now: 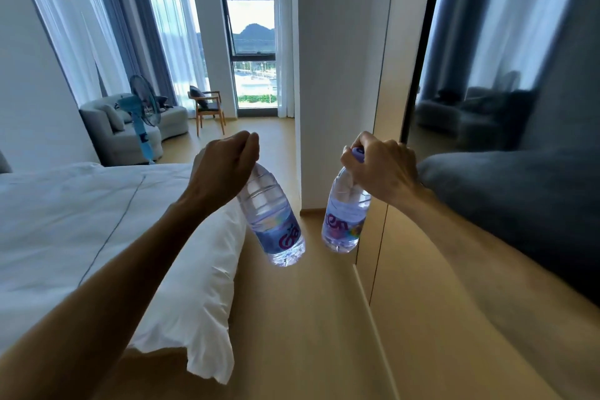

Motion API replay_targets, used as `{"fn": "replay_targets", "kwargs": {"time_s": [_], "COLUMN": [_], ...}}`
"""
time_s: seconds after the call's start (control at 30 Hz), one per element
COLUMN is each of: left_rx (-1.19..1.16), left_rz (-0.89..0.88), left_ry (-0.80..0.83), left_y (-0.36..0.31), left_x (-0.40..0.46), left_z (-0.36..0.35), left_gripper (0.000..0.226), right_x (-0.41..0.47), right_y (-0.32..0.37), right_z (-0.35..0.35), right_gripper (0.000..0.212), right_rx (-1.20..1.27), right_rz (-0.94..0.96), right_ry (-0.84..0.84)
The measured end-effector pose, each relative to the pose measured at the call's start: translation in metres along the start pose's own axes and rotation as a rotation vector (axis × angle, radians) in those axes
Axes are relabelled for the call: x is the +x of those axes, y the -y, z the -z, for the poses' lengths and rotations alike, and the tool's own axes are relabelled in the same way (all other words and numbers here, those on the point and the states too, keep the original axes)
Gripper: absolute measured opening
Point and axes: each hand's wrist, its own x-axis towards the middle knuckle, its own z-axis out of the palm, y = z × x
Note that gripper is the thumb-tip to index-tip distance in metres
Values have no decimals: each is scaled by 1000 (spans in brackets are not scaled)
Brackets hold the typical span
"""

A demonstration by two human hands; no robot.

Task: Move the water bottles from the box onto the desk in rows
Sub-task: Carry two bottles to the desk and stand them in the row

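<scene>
Two water bottles hang in your grip above the wood floor (292,318). Your left hand (224,169) clasps the left bottle (271,221) by its top; your right hand (380,166) curls around the right bottle (344,221) below its purple cap (357,153). Both contain clear water and tilt beneath your fingers.

Your left hand (227,166) grips one water bottle (271,221) by its top, your right hand (380,166) another bottle (345,214); both hang tilted over the wooden floor (302,318). A white bed (81,221) lies at nine o'clock, a dark screen (519,107) at two o'clock.
</scene>
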Motion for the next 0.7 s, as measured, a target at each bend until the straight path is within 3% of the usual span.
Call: {"fn": "replay_targets", "kwargs": {"time_s": [0.2,0.7], "left_rx": [28,166], "left_rz": [-15,1], "left_ry": [-15,-29], "left_y": [65,224], "left_x": [70,237], "left_z": [-40,-170], "left_gripper": [47,44], "right_x": [79,269], "right_y": [-23,-83], "right_z": [-64,-254], "right_gripper": [33,32], "right_rx": [19,105], "right_rz": [-19,3], "right_ry": [10,53]}}
